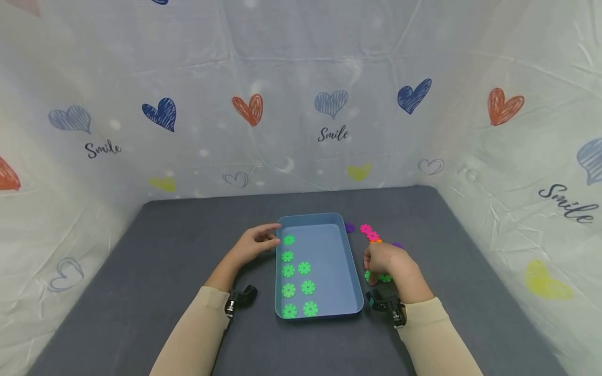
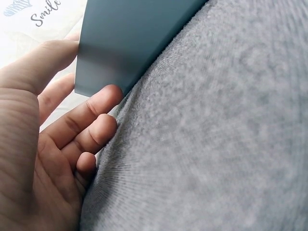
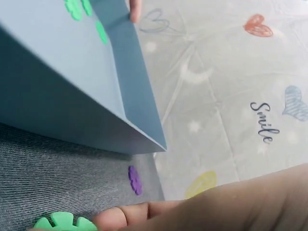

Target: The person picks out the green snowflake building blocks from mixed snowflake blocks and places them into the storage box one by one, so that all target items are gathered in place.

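Note:
A blue rectangular tray (image 1: 324, 235) lies on the table, with several green notched plastic discs (image 1: 308, 287) in two columns along its left side. My left hand (image 1: 256, 243) holds the tray's left rim near the far end; in the left wrist view, thumb and index finger (image 2: 57, 98) reach over the edge while other fingers stay outside the wall. Right of the tray, my right hand (image 1: 388, 261) is low over the loose pieces. Its fingertips pinch a green notched disc (image 3: 65, 221), seen at the bottom of the right wrist view. Another green disc (image 1: 385, 278) lies beneath the hand.
Beyond my right hand lie pink discs (image 1: 367, 230), an orange disc (image 1: 374, 241) partly covered by the hand, and purple discs (image 1: 350, 227). The dark grey tabletop (image 1: 188, 245) meets a pale curtain (image 1: 291, 156) with printed hearts at the back and sides.

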A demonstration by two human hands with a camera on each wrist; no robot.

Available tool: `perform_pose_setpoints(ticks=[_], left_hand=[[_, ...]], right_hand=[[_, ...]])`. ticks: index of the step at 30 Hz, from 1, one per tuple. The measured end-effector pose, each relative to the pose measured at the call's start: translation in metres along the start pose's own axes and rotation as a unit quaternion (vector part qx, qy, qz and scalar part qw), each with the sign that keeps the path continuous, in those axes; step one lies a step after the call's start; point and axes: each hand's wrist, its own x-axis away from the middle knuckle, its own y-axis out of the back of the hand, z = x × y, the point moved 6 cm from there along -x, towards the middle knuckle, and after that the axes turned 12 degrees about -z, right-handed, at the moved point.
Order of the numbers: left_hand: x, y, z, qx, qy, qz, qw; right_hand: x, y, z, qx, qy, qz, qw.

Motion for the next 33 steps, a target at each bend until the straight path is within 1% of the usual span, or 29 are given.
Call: perform_pose_setpoints(ticks=[4,8,11,13,16,20,24,26,29,33], left_hand=[[-0.002,0.002,-0.002,-0.005,-0.003,0.001,1.0000],[-0.003,0.002,-0.004,-0.008,-0.007,0.005,0.9999],[-0.004,0.003,-0.003,-0.007,-0.004,0.006,1.0000],[-0.004,0.003,-0.003,-0.005,0.000,0.005,1.0000],[-0.005,0.003,-0.003,-0.005,0.003,0.004,1.0000],[-0.005,0.003,-0.003,-0.006,0.002,0.002,1.0000],[-0.003,0.003,-0.002,-0.010,0.002,-0.003,0.9999],[-0.002,0.003,-0.001,-0.009,0.002,-0.005,0.9999],[0.000,0.001,0.000,-0.004,0.003,-0.002,1.0000],[0.001,-0.001,0.000,-0.001,0.005,0.002,1.0000]], right_hand=[[-0.002,0.000,0.002,-0.024,0.011,-0.001,0.9997],[0.000,0.003,0.005,-0.052,0.036,0.013,0.9979],[0.003,0.013,0.006,-0.084,0.050,0.023,0.9949],[0.006,0.023,0.007,-0.111,0.063,0.018,0.9917],[0.009,0.043,0.008,-0.150,0.074,-0.015,0.9858],[0.011,0.068,0.012,-0.188,0.078,-0.074,0.9763],[0.012,0.084,0.025,-0.219,0.088,-0.118,0.9647],[0.012,0.087,0.032,-0.241,0.089,-0.133,0.9571],[0.010,0.086,0.042,-0.283,0.087,-0.148,0.9435],[0.005,0.077,0.054,-0.317,0.083,-0.155,0.9322]])
